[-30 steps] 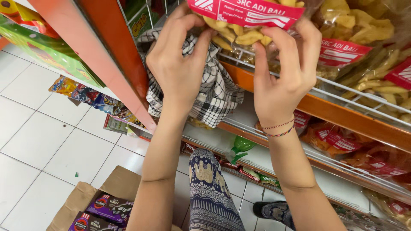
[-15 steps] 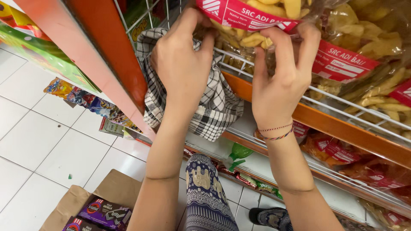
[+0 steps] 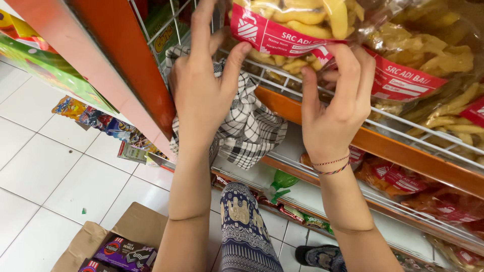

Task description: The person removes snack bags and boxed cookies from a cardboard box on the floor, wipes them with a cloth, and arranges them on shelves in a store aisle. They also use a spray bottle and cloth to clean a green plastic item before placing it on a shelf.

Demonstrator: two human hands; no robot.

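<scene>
Checked black-and-white cloth [image 3: 252,126] hangs from the wire shelf rail [image 3: 403,126], directly behind and below the hands. Open cardboard box [image 3: 126,236] of dark snack packets [image 3: 123,252] stands on the white tiled floor [image 3: 55,171], well below the hands. Red-labelled bags [image 3: 398,179] fill the lower shelf, below and right.

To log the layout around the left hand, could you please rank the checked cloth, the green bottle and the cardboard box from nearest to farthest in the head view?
From the left hand:
1. Checked cloth: hanging on the wire shelf edge, right behind the hand.
2. Green bottle: lower shelf, below and right.
3. Cardboard box: on the floor, bottom left.
</scene>
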